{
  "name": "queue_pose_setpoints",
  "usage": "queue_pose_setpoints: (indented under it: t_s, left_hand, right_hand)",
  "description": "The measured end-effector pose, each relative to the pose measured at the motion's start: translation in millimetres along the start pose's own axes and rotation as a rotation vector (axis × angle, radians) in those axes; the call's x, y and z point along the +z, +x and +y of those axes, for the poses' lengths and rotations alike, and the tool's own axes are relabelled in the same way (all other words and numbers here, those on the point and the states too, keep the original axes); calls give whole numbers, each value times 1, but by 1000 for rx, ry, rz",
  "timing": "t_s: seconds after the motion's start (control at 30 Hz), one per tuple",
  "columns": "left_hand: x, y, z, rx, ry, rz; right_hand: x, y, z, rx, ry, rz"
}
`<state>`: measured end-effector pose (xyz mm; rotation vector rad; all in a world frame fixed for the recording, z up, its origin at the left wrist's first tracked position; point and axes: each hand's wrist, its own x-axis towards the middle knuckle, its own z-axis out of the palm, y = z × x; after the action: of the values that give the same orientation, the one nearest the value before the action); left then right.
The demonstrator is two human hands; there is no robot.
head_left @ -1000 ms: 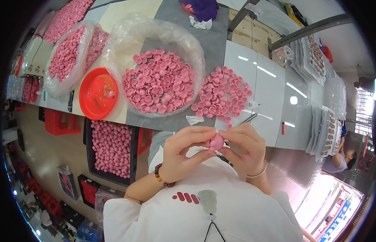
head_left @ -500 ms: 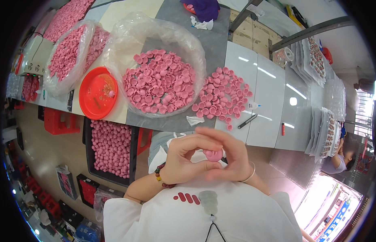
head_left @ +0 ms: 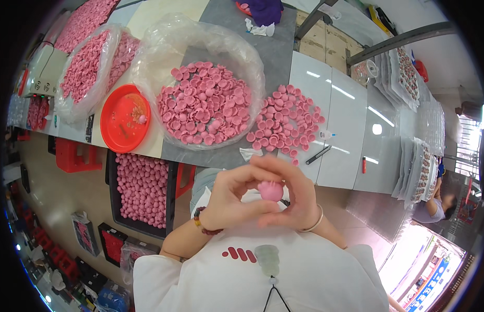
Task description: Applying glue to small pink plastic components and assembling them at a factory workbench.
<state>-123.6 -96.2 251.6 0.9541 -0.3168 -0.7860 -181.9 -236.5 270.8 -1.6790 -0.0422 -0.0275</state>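
A small pink ball, with little bumps along its upper edge, is held in front of my chest. My left hand curls round its left side, thumb and fingers bent toward it. From the other side my right hand cups it, fingertips arched over and thumb below. Exact fingertip contact is partly hidden. Beyond my hands, loose pink half-shells lie on the table. Left of them, a big clear plastic bag stands spread wide, with many pink cup-shaped pieces inside.
A red plate with crumbs sits left of the bag. Below the table edge, a black crate holds pink balls. A dark pen, a red marker and crumpled tissue lie on the table. Another person is at far right.
The pink ball has turned between my fingers, so more of its round side shows with bumps on top. Both hands have shifted slightly, and my right fingers have risen and curled.
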Motion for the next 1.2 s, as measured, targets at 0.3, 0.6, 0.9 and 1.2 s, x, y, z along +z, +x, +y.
queue_pose_setpoints:
  t_s: [0.3,0.6,0.9,1.2]
  left_hand:
    - [-13,-1,-19,-384,-248,-228]
    - [-45,6,-37,-221,28,-19]
    - [-336,-34,-58,183,1671,1253]
    - [-320,5,-76,125,1787,1403]
  right_hand:
    - [-13,8,-2,-319,-345,-56]
    - [-11,7,47,-254,-445,13]
    - [-118,-65,247,342,-568,1405]
    - [-171,-49,305,551,-567,1224]
